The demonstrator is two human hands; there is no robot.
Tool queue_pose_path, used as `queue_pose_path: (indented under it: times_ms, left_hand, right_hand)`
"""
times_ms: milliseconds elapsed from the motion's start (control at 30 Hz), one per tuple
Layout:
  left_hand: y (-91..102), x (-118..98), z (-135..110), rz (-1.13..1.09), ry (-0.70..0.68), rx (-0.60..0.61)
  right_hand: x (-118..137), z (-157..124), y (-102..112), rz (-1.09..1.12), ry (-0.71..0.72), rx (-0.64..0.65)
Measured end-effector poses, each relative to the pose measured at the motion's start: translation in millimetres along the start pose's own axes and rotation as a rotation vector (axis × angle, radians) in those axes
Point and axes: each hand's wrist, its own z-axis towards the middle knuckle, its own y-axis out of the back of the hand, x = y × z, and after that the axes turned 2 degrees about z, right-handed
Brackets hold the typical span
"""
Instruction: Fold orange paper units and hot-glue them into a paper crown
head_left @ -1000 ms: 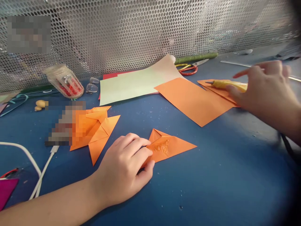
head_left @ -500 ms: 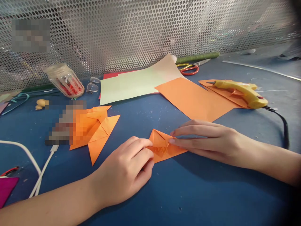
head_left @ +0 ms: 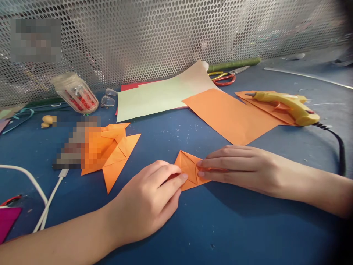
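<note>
A small folded piece of orange paper (head_left: 189,167) lies on the blue table, its creased flaps meeting in the middle. At its left edge, my left hand (head_left: 150,197) is closed on it with curled fingers, one fingertip pressing a flap. My right hand (head_left: 245,165) grips the right side between its straight, close-set fingers and a thumb that is hidden. Those fingers cover the paper's right corner. To the left rest folded orange paper shapes (head_left: 120,152) with pointed tips, partly blurred out.
Behind my hands lie an orange sheet (head_left: 228,114) and a pale green sheet (head_left: 149,97). A yellow glue gun (head_left: 289,105) with a black cord rests on orange paper at right. Scissors (head_left: 224,78), a glass jar (head_left: 78,95), eyeglasses (head_left: 108,98) and a white cable (head_left: 52,197) are around.
The paper's upper flap has come down over the glossy glue patch, which is now covered. A left fingertip has shifted onto the flap. My right fingers have moved slightly.
</note>
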Motion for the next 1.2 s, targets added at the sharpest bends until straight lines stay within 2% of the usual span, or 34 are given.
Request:
queue_pose_path:
  times_ms: [233, 467, 733, 967, 1200]
  left_hand:
    - [-1.2, -2, 4, 0.097, -0.063, -0.012]
    - [-1.6, -3, 5, 0.248, -0.134, 0.009]
    - [2.0, -1, 3, 0.243, -0.167, 0.072]
    - [0.1, 3, 4, 0.217, -0.176, 0.067]
    - [0.5, 1, 9, 0.211, -0.186, 0.062]
  right_hand:
    - [5, 17, 12, -0.177, 0.091, 0.065]
    - [9, 14, 13, -0.127, 0.044, 0.132]
    - [12, 22, 11, -0.12, 0.029, 0.121]
    - [16, 22, 9, -0.135, 0.005, 0.162]
    - [20, 26, 11, -0.171, 0.011, 0.134]
